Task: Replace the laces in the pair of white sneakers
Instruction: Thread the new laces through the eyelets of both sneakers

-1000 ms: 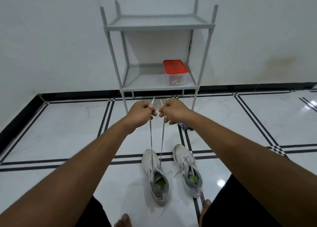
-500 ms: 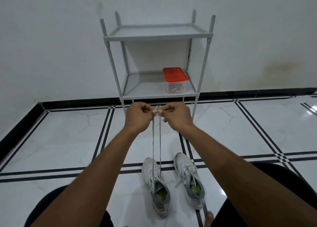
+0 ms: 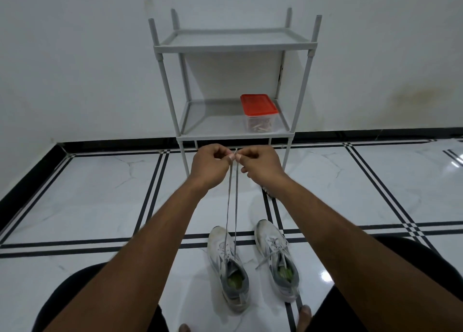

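Observation:
Two white sneakers with grey heels stand side by side on the floor, toes pointing away from me. From the left sneaker (image 3: 226, 261) a grey lace (image 3: 231, 201) rises in two taut strands up to my hands. My left hand (image 3: 210, 166) pinches one lace end and my right hand (image 3: 260, 166) pinches the other, fingertips nearly touching, held out high above the shoes. The right sneaker (image 3: 276, 256) is laced, and its loose lace ends (image 3: 265, 260) trail over its left side.
A grey two-tier rack (image 3: 235, 43) stands against the white wall ahead; a clear box with a red lid (image 3: 259, 112) sits on its lower shelf. The floor is glossy white tile with black stripes (image 3: 150, 194). My knees and toes frame the bottom edge.
My hands have drawn together, so the two lace ends now nearly meet and the strands run almost parallel. The view has tilted down slightly.

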Motion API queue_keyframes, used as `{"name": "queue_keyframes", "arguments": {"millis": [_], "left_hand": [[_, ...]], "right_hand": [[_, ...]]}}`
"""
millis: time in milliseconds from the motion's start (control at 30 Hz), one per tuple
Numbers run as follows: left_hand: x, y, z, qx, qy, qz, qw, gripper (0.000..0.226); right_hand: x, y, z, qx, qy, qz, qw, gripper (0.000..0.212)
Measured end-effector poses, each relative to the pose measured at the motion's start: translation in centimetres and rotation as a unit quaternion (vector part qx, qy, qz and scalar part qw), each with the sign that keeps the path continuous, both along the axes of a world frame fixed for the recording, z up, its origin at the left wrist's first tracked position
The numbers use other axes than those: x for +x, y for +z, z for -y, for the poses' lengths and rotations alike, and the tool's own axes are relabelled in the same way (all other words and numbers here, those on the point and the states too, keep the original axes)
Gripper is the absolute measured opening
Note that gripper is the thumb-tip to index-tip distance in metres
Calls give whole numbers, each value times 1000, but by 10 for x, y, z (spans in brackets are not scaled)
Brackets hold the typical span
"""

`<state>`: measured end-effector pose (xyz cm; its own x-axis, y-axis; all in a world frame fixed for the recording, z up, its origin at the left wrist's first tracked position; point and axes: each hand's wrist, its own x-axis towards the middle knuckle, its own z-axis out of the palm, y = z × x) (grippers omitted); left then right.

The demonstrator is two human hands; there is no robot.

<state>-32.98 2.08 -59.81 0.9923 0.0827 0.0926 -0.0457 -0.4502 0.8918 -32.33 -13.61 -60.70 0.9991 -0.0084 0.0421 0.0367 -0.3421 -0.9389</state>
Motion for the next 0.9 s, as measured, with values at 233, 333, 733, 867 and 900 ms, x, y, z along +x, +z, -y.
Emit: {"name": "queue_keyframes", "arguments": {"millis": [233, 333, 733, 867, 900], "left_hand": [[0, -1, 0, -13, 1, -3, 1000, 5], [2, -3, -1, -12, -2, -3, 1000, 4], [5, -106, -25, -66, 121, -126, 982, 8], [-18, -193, -19, -1, 149, -271, 951, 45], [-28, -220, -16, 8, 140, -334, 932, 48]], "right_hand": [[1, 1, 0, 7, -1, -3, 1000, 9], [2, 0, 0, 3, 3, -2, 1000, 8], [-27, -146, -3, -35, -24, -257, 965, 50], [-67, -223, -17, -187, 36, -337, 922, 53], [-79, -236, -21, -209, 64, -343, 913, 49]]}}
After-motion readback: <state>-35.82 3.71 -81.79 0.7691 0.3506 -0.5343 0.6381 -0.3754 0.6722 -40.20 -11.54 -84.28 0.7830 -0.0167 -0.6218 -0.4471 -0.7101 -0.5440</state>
